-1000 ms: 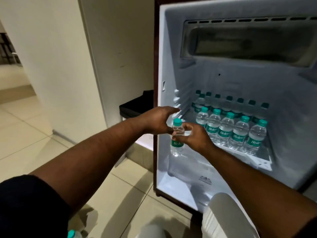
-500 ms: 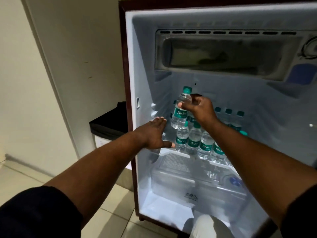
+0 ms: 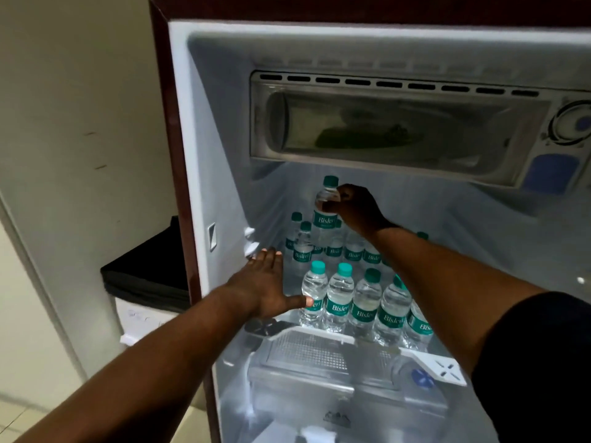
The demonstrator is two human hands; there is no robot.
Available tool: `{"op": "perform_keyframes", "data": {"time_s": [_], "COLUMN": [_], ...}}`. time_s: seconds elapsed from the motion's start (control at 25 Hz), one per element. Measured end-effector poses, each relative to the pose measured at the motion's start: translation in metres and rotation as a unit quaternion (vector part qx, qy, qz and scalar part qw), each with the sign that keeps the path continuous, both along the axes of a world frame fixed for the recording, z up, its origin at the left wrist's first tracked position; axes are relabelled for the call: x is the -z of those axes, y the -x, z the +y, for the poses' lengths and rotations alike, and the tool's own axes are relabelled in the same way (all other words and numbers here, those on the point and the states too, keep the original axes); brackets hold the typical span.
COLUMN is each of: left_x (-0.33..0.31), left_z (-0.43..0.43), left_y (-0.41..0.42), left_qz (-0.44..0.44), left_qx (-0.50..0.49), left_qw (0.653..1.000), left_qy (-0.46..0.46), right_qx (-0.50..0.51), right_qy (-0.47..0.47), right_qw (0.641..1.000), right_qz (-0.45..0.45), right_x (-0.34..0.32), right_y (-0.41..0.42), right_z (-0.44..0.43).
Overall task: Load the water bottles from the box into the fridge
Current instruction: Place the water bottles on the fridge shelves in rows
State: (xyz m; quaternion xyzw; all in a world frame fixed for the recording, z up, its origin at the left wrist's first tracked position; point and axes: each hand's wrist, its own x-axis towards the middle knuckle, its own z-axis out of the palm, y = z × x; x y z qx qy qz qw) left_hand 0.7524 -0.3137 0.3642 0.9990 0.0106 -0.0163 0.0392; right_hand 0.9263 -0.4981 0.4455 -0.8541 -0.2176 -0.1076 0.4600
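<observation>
The right hand (image 3: 358,210) has carried the clear green-capped plastic water bottle (image 3: 324,219) deeper, over the back-left corner of the fridge shelf (image 3: 425,358), fingers (image 3: 345,190) curled round it; the left hand (image 3: 260,287) rests flat, straight-fingered, at the front-left corner.

The right forearm (image 3: 447,266) hides several rear bottles (image 3: 353,251); the dial (image 3: 575,123) is cropped.
</observation>
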Motion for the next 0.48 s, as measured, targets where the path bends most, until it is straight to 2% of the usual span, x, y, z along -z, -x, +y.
{"op": "perform_keyframes", "data": {"time_s": [0.28, 0.48], "left_x": [0.022, 0.027], "left_z": [0.004, 0.005], "left_y": [-0.018, -0.019], "left_qz": [-0.024, -0.031], "left_qx": [-0.003, -0.002], "left_qw": [1.0, 1.0], "left_qy": [0.003, 0.004], "right_qx": [0.049, 0.045], "right_qy": [0.144, 0.157], "right_qw": [0.987, 0.983], "right_qz": [0.048, 0.089], "right_x": [0.032, 0.046], "right_y": [-0.046, -0.056], "right_z": [-0.006, -0.002]}}
